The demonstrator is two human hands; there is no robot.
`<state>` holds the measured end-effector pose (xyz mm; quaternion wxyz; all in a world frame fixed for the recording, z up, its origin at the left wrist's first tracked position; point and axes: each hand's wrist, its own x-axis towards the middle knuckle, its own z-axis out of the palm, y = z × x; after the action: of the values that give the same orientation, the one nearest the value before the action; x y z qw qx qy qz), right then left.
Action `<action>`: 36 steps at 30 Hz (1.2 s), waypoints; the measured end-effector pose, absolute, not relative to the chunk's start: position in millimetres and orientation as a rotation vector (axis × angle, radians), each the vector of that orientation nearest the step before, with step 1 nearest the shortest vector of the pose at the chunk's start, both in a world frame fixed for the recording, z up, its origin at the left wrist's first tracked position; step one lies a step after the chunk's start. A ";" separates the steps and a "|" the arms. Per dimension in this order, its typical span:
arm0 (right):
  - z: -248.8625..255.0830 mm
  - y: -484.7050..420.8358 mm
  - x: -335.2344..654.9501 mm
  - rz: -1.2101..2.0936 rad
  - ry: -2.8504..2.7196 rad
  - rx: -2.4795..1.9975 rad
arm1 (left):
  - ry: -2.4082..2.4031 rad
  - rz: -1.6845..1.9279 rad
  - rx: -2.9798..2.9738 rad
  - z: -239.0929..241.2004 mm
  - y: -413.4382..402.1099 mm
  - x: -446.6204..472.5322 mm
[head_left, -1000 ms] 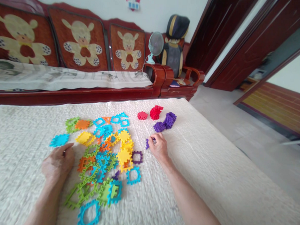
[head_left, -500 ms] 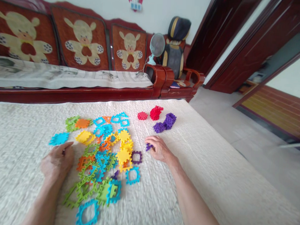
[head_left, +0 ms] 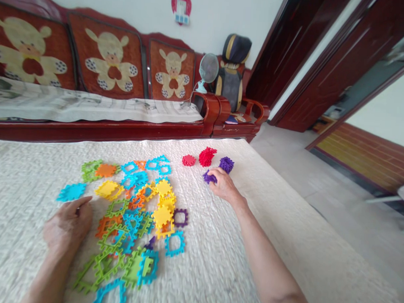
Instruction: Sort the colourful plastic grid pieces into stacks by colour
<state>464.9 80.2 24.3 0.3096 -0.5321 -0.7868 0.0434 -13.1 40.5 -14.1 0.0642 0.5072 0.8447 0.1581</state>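
Note:
My right hand (head_left: 223, 183) is at the smaller purple pile (head_left: 207, 176), its fingers closed on a purple plastic interlocking piece that they partly cover. Just behind stands a taller purple stack (head_left: 227, 164). My left hand (head_left: 70, 221) rests on the cloth left of the spread pieces, index finger stretched out and the others loosely curled under, apparently holding nothing. A blue piece (head_left: 71, 192) lies just beyond its fingertips. Between my hands are mixed toothed pieces: yellow squares (head_left: 162, 216), green frames (head_left: 117, 207), a blue frame (head_left: 175, 243) and a purple frame (head_left: 181, 217).
Red pieces form a stack (head_left: 207, 156) and a flat pile (head_left: 188, 160) at the back of the cloth-covered table (head_left: 217, 259). Beyond its far edge is a wooden sofa (head_left: 149, 127) with bear cushions and a small fan (head_left: 208, 68). Tiled floor (head_left: 288, 159) lies to the right.
My right hand has moved away from me and slightly right, carrying the purple piece to the smaller purple pile. My left hand stays beside the blue piece; the view has tilted slightly.

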 end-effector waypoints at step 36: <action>29.2 113.8 478.0 0.101 -2.317 -1.422 | 2.521 0.624 1.536 -21.9 38.0 -16.9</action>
<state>478.0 113.8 29.2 0.2090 -0.5111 -0.8329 0.0364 -16.9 38.0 -21.9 0.0620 0.5079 0.8340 0.2063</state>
